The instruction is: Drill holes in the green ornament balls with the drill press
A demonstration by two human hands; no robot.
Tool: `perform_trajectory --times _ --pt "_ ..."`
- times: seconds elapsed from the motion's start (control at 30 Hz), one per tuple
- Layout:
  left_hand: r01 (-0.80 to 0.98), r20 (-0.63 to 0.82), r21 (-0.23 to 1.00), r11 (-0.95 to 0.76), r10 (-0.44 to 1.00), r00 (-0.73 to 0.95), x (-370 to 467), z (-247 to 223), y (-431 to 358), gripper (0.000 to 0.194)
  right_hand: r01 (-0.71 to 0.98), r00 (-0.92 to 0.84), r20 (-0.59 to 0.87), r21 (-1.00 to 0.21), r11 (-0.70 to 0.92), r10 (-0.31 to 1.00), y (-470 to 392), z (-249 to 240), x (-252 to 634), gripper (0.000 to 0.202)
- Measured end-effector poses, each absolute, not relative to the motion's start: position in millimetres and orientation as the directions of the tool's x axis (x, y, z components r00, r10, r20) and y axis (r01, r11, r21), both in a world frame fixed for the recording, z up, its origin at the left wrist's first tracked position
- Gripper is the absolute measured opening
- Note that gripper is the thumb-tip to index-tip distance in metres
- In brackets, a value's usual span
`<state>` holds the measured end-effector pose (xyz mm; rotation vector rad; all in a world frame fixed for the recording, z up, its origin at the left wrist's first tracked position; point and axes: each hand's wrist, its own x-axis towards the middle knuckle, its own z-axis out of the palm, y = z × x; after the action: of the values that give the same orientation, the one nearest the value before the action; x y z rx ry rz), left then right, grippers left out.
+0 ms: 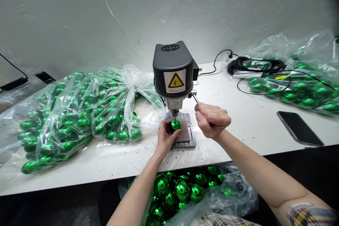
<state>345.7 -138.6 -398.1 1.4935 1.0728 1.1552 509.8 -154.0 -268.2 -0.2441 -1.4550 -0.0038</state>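
Note:
A small bench drill press [173,67] with a dark housing and a yellow warning label stands on the white table. Under its chuck, my left hand [166,136] grips a shiny green ball [176,124] between thumb and fingers. The ball sits over a brown board [184,134] on the grey drill base [192,143]; the bit comes down at the ball's top, and I cannot tell whether it has entered. To the right, my right hand [212,118] is closed around the drill's feed lever [195,98], whose end is hidden in the fist.
Clear bags of green balls [66,123] lie at the left, and another bag [304,88] at the right. An open bag of balls [182,190] is below the table edge. A phone [299,127] and a black headset-like strap [256,65] with cables lie at the right.

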Motion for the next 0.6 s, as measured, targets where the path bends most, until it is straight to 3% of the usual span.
perform_trajectory --times 0.2,0.37,0.43,0.53,0.6 --pt "0.111 0.134 0.983 -0.146 0.984 0.116 352.6 -393.3 -136.6 0.046 0.048 0.484 0.78 -0.475 0.879 0.395 -148.2 -228.0 499.0 0.049" --pt "0.363 0.154 0.918 -0.161 0.987 0.051 335.2 -371.8 -152.5 0.043 -0.109 0.509 0.599 -0.667 0.737 0.618 -142.6 -190.1 500.4 0.047" --pt "0.522 0.148 0.823 -0.224 0.972 0.182 313.8 -354.9 -163.4 0.046 -0.143 0.497 0.575 -0.685 0.715 0.65 -141.3 -186.0 501.7 0.047" --pt "0.633 0.031 0.691 -0.35 0.888 0.458 281.8 -328.0 -162.8 0.044 -0.14 0.49 0.583 -0.681 0.719 0.648 -139.8 -186.9 502.3 0.047" --pt "0.728 -0.018 0.585 -0.357 0.892 0.451 271.1 -315.4 -140.9 0.035 -0.136 0.491 0.588 -0.677 0.723 0.643 -139.3 -188.3 501.9 0.048"
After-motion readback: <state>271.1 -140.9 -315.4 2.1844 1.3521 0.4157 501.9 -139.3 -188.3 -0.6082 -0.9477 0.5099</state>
